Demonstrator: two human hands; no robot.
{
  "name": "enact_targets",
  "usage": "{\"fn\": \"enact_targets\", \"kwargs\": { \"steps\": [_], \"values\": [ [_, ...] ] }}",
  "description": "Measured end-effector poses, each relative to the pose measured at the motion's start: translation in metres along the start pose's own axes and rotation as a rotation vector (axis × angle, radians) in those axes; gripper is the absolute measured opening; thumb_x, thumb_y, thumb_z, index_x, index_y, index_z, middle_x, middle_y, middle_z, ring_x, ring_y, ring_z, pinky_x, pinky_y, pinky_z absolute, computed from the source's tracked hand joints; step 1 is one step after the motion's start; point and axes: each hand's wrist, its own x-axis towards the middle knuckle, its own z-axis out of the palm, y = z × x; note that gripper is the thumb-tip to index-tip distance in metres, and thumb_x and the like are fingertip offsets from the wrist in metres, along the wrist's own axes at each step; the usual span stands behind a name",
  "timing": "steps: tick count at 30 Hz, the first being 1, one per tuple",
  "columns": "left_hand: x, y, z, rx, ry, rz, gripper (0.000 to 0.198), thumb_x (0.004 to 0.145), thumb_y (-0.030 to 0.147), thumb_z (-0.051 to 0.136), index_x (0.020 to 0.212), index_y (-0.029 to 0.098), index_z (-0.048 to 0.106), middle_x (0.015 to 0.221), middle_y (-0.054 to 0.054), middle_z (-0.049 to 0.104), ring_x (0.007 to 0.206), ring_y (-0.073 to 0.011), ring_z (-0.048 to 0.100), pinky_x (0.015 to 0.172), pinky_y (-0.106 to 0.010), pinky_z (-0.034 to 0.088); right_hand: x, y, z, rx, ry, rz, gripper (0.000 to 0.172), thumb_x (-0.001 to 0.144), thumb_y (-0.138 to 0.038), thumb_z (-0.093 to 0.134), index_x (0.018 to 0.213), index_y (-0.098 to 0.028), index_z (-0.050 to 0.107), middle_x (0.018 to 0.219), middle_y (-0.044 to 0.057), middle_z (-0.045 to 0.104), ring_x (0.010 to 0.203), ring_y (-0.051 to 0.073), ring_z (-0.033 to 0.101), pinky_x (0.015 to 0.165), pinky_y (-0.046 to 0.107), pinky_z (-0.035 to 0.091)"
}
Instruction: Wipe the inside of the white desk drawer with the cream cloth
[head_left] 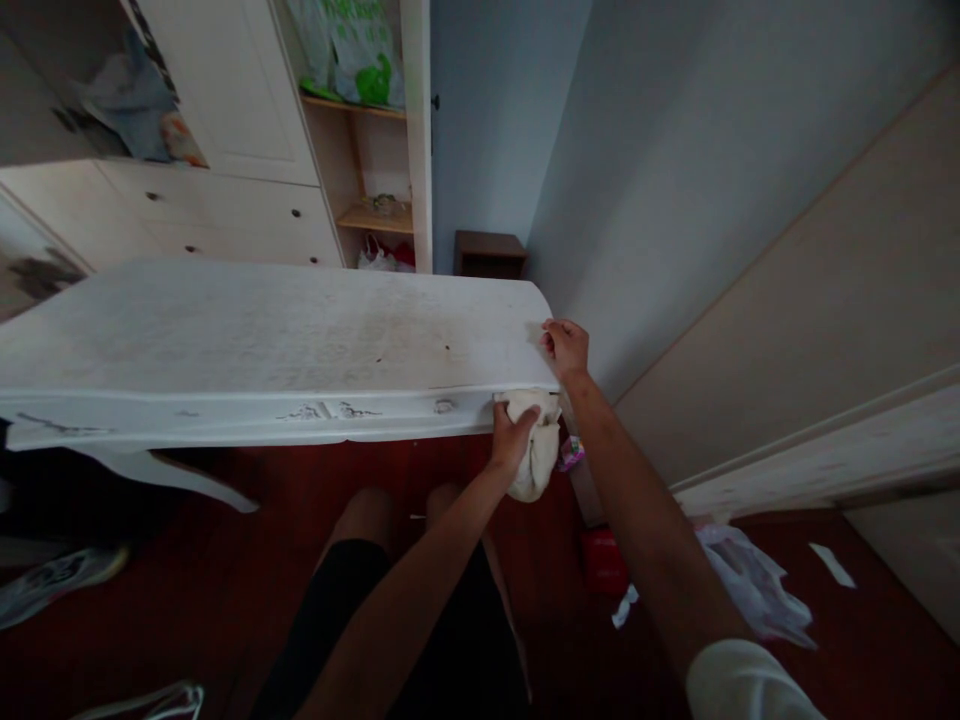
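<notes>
My left hand (514,437) is closed on a cream-coloured cloth (534,470), bunched up and hanging below the front edge of a white table (300,330) at its right end. Part of the cloth presses against the table's front face. Just above it, at the right end of the tabletop, my right hand (568,345) has its fingers curled together. Whatever those fingers hold, if anything, is hidden. Brownish stains and two small dark specks mark the tabletop. Carved ornaments (304,411) run along its front.
Beyond the table stands a white cabinet (232,90) with drawers and open shelves holding a plastic bag (360,55). A small brown box-like unit (491,248) is by the wall. On the red-brown floor lie a plastic bag (754,580), a red box (604,560) and a shoe (64,580).
</notes>
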Motion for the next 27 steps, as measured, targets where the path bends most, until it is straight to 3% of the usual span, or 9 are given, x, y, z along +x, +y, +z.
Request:
{"fn": "enact_targets", "kwargs": {
  "steps": [3, 10, 17, 20, 22, 25, 27],
  "values": [
    [-0.001, 0.013, -0.020, -0.056, 0.112, 0.033, 0.047, 0.065, 0.038, 0.083, 0.100, 0.021, 0.058, 0.099, -0.006, 0.071, 0.087, -0.0194, 0.068, 0.083, -0.033, 0.055, 0.001, 0.000, -0.001, 0.025, 0.016, 0.013, 0.025, 0.080, -0.041, 0.070, 0.070, -0.019, 0.062, 0.053, -0.004, 0.057, 0.043, 0.007, 0.042, 0.041, 0.020, 0.031],
    [-0.003, 0.061, -0.079, 0.025, 0.584, 0.188, 0.038, 0.074, 0.042, 0.076, 0.093, 0.021, 0.051, 0.094, -0.003, 0.066, 0.084, -0.0170, 0.067, 0.075, -0.031, 0.056, 0.001, 0.000, -0.002, 0.073, 0.027, 0.005, 0.022, 0.082, -0.038, 0.069, 0.072, -0.019, 0.063, 0.053, -0.005, 0.057, 0.043, 0.005, 0.042, 0.040, 0.018, 0.031],
    [0.011, 0.124, -0.151, 0.091, 0.991, 0.370, 0.024, 0.088, 0.032, 0.059, 0.100, 0.024, 0.040, 0.119, -0.009, 0.063, 0.111, -0.0212, 0.066, 0.091, -0.038, 0.059, 0.001, -0.001, -0.004, 0.073, 0.030, 0.017, 0.021, 0.083, -0.036, 0.070, 0.073, -0.019, 0.063, 0.054, -0.005, 0.057, 0.042, 0.005, 0.042, 0.040, 0.018, 0.031],
    [0.024, 0.135, -0.177, 0.042, 1.005, 0.506, 0.024, 0.088, 0.026, 0.057, 0.103, 0.024, 0.038, 0.121, -0.009, 0.062, 0.112, -0.0194, 0.066, 0.096, -0.037, 0.058, 0.001, -0.001, -0.002, 0.053, 0.032, 0.012, 0.023, 0.082, -0.036, 0.071, 0.071, -0.019, 0.062, 0.052, -0.006, 0.056, 0.041, 0.005, 0.041, 0.039, 0.017, 0.029],
    [0.030, 0.127, -0.184, 0.040, 0.987, 0.571, 0.027, 0.086, 0.026, 0.059, 0.105, 0.023, 0.041, 0.119, -0.008, 0.062, 0.111, -0.0196, 0.067, 0.099, -0.039, 0.056, 0.000, -0.002, 0.000, 0.041, 0.035, 0.007, 0.023, 0.082, -0.036, 0.071, 0.069, -0.018, 0.062, 0.051, -0.006, 0.056, 0.040, 0.005, 0.040, 0.039, 0.017, 0.028],
    [0.027, 0.093, -0.179, 0.165, 0.909, 0.610, 0.032, 0.086, 0.027, 0.060, 0.114, 0.022, 0.047, 0.122, -0.009, 0.063, 0.115, -0.0214, 0.065, 0.106, -0.043, 0.050, -0.001, -0.003, 0.002, 0.023, 0.039, -0.003, 0.023, 0.081, -0.035, 0.071, 0.068, -0.018, 0.063, 0.049, -0.006, 0.055, 0.040, 0.005, 0.040, 0.038, 0.018, 0.027],
    [0.020, 0.064, -0.167, 0.308, 0.739, 0.603, 0.037, 0.088, 0.029, 0.060, 0.124, 0.021, 0.051, 0.132, -0.012, 0.060, 0.127, -0.0235, 0.059, 0.114, -0.044, 0.043, -0.003, -0.004, 0.002, 0.019, 0.049, -0.006, 0.022, 0.081, -0.034, 0.070, 0.067, -0.018, 0.063, 0.048, -0.006, 0.055, 0.040, 0.005, 0.040, 0.038, 0.018, 0.027]
  ]
}}
